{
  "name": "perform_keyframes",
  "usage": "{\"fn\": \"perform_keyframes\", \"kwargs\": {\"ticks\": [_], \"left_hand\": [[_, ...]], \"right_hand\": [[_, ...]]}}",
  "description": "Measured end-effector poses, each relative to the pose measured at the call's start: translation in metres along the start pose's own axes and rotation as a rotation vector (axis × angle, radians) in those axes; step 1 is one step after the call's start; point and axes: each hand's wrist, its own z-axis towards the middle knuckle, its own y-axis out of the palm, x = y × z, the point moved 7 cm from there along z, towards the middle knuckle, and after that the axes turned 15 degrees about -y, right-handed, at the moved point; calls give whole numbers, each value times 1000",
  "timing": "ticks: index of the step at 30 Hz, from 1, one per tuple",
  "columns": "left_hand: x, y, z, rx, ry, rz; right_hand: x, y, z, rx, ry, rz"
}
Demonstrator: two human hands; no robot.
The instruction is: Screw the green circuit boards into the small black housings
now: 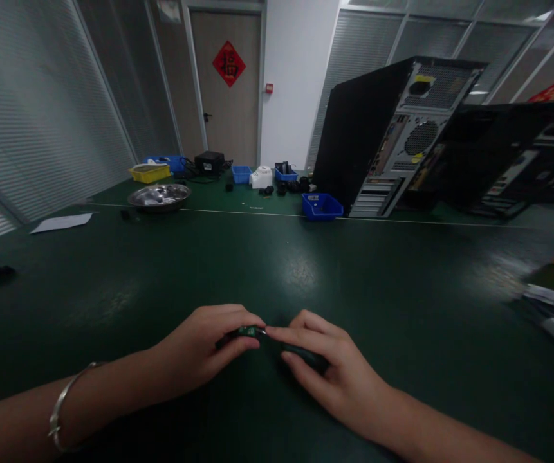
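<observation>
My left hand (206,350) and my right hand (327,370) meet low over the dark green table (277,270). The left hand's fingers are curled round a small dark green part (248,332), which looks like a little circuit board. The right hand pinches the right end of that part with its forefinger and thumb, and a dark slim piece (305,355) lies under its fingers. A silver bracelet (62,405) circles my left wrist.
A black computer tower (392,135) stands at the back right, with more dark cases beside it. A blue bin (322,206), a metal bowl (159,197), a yellow tray (150,172) and small parts sit at the far edge. Papers lie at the right edge.
</observation>
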Motion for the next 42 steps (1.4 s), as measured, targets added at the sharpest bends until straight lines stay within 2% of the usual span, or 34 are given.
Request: {"fn": "perform_keyframes", "kwargs": {"ticks": [6,15,19,24,36,42], "left_hand": [[3,-5,0,0,-59,-124],[-8,3,3,-74,-164,-360],[-7,-2,5,-34,-167,-307],[1,-6,3,24,-70,-191],[-3,-2,1,-26,-51,-238],[1,-5,0,26,10,-190]], "right_hand": [[0,-1,-2,28,-1,24],[1,-1,-1,59,-10,46],[-2,-2,0,61,-14,39],[-1,-1,-2,31,-17,19],[-1,-2,0,36,-18,92],[0,-1,0,32,-13,70]]}}
